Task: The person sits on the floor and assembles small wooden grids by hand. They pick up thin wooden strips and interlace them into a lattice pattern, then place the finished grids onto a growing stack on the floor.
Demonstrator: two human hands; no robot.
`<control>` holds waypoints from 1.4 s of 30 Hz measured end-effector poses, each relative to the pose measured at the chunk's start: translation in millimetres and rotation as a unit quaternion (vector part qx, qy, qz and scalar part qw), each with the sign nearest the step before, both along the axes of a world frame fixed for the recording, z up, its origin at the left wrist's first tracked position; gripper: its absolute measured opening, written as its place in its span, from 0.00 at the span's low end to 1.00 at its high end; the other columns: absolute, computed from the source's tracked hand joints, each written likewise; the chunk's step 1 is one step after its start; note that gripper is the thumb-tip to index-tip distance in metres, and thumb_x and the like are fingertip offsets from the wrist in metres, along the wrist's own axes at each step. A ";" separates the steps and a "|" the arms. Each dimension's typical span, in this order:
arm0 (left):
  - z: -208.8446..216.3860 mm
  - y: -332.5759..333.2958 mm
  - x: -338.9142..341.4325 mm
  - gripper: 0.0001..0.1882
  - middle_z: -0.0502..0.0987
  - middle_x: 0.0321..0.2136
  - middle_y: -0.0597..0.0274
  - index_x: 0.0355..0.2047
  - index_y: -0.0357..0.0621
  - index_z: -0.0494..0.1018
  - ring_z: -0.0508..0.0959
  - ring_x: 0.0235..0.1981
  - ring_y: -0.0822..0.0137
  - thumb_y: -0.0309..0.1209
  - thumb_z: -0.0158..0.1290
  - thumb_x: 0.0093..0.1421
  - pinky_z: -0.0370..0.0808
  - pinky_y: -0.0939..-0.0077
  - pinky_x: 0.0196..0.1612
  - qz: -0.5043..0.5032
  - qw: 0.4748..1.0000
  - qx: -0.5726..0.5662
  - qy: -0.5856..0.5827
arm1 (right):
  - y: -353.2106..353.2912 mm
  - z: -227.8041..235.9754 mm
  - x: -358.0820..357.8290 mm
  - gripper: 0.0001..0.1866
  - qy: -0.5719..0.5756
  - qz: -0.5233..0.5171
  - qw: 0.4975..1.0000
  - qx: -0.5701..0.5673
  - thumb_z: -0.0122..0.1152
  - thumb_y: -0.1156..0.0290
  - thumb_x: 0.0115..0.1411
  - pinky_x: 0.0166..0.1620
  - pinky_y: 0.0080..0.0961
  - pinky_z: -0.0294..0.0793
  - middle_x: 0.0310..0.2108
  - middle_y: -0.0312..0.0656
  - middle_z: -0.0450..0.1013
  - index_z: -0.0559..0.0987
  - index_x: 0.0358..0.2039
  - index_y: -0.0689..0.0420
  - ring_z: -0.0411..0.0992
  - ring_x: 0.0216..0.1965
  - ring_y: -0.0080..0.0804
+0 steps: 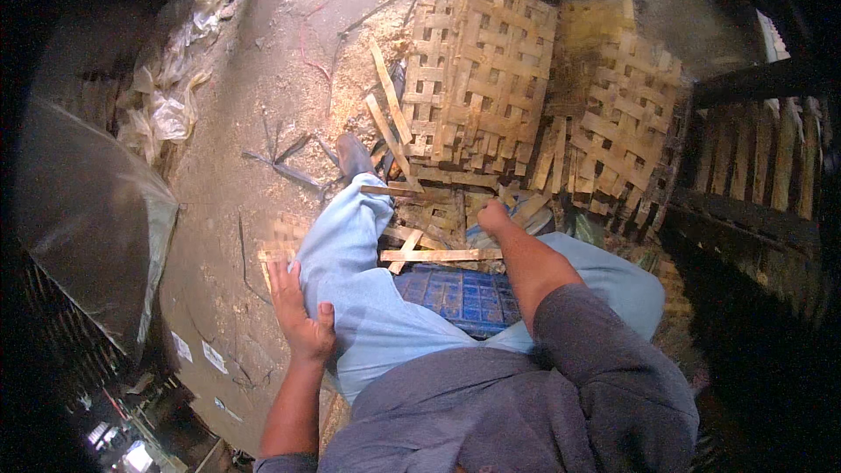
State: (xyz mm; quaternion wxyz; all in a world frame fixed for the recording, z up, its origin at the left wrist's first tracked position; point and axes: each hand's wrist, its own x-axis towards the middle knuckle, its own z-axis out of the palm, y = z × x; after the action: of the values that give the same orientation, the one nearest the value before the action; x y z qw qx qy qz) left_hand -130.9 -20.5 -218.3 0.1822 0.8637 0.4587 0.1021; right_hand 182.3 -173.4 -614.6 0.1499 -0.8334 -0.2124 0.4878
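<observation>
Woven bamboo mats (484, 70): stacked on the dusty floor at twelve o'clock, well beyond the knees.
Blue plastic crate (464, 300): seat under the person, centre.
Loose bamboo strip (441, 255): lay across the crate's far edge.
Left hand (298, 315): at eight o'clock, open, fingertips touching short strips (277, 254).
Right hand (493, 215): reached down among strips; grip cannot be told.

White paper labels (197, 352) on floor

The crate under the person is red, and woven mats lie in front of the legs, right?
Not quite. The crate is blue, not red, as the head view shows. The woven mats do lie in front of the legs.
</observation>
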 end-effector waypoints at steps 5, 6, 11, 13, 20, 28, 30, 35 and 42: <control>-0.1 2.8 1.6 0.38 0.58 0.64 0.35 0.61 0.35 0.62 0.53 0.67 0.34 0.56 0.42 0.64 0.49 0.45 0.66 -0.004 1.000 -0.003 0.024 | 5.0 -80.3 -16.7 0.13 -0.064 0.204 0.974 -0.074 0.55 0.67 0.56 0.43 0.42 0.76 0.41 0.50 0.77 0.81 0.38 0.57 0.76 0.42 0.48; 0.3 2.4 3.0 0.37 0.58 0.64 0.35 0.61 0.36 0.62 0.53 0.67 0.34 0.56 0.42 0.64 0.49 0.45 0.66 0.000 1.000 -0.005 0.026 | 4.8 -94.7 -17.7 0.12 -0.059 0.218 0.971 -0.082 0.55 0.67 0.56 0.42 0.43 0.76 0.41 0.49 0.77 0.81 0.38 0.57 0.76 0.41 0.47; -3.7 21.4 12.8 0.36 0.58 0.64 0.35 0.61 0.36 0.63 0.53 0.67 0.34 0.54 0.42 0.65 0.50 0.45 0.66 -0.037 0.999 -0.011 0.033 | -22.0 -167.3 -17.1 0.11 0.036 -0.033 0.998 -0.045 0.54 0.70 0.57 0.38 0.44 0.76 0.40 0.45 0.75 0.80 0.38 0.56 0.75 0.37 0.43; -1.5 3.5 3.0 0.35 0.58 0.64 0.36 0.61 0.37 0.63 0.53 0.67 0.34 0.54 0.42 0.65 0.49 0.45 0.66 -0.003 0.999 -0.005 0.039 | -19.7 -127.5 -15.8 0.11 0.181 -0.313 0.932 -0.023 0.50 0.70 0.60 0.36 0.43 0.75 0.40 0.44 0.72 0.76 0.41 0.56 0.72 0.36 0.41; 2.5 -5.6 -7.4 0.35 0.57 0.65 0.38 0.61 0.39 0.64 0.53 0.68 0.39 0.55 0.40 0.66 0.48 0.46 0.66 0.005 0.999 -0.007 0.031 | -8.4 -26.5 -7.7 0.13 0.262 -0.458 0.847 0.057 0.49 0.72 0.63 0.38 0.43 0.75 0.40 0.41 0.71 0.71 0.48 0.52 0.70 0.39 0.38; 4.0 -5.5 -10.3 0.35 0.58 0.64 0.38 0.62 0.40 0.63 0.53 0.68 0.39 0.55 0.39 0.66 0.48 0.47 0.65 0.013 0.999 -0.012 0.031 | 44.3 -31.4 -0.6 0.13 0.372 -0.675 0.637 0.041 0.46 0.73 0.64 0.45 0.49 0.74 0.44 0.44 0.69 0.70 0.49 0.51 0.68 0.42 0.44; 5.3 -5.7 -11.3 0.36 0.58 0.64 0.38 0.62 0.40 0.63 0.54 0.68 0.39 0.56 0.40 0.65 0.49 0.47 0.65 0.016 1.000 -0.008 0.025 | 51.0 -33.2 1.4 0.17 0.374 -0.712 0.590 0.073 0.45 0.76 0.63 0.46 0.53 0.73 0.49 0.50 0.64 0.67 0.52 0.54 0.65 0.46 0.48; 5.0 -4.5 -15.9 0.37 0.59 0.64 0.39 0.63 0.41 0.62 0.54 0.67 0.40 0.57 0.40 0.64 0.49 0.46 0.65 0.026 0.999 -0.011 0.039 | 74.1 -26.5 2.3 0.17 0.316 -0.756 0.571 0.056 0.43 0.77 0.63 0.47 0.52 0.74 0.49 0.50 0.62 0.66 0.53 0.56 0.67 0.46 0.49; 5.3 -2.4 -15.8 0.38 0.59 0.64 0.40 0.63 0.41 0.62 0.55 0.67 0.40 0.59 0.40 0.64 0.49 0.46 0.66 0.035 0.998 -0.018 0.045 | 63.6 -42.6 -15.5 0.11 0.412 -0.591 0.689 0.076 0.45 0.72 0.64 0.46 0.41 0.75 0.36 0.44 0.76 0.77 0.40 0.58 0.74 0.40 0.42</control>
State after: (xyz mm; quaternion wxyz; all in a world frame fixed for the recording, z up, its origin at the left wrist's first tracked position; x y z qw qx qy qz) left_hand -146.8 -22.9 -213.0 0.1736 0.8476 0.4977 0.0613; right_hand 166.8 -109.8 -657.2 0.5425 -0.4875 0.3712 0.5747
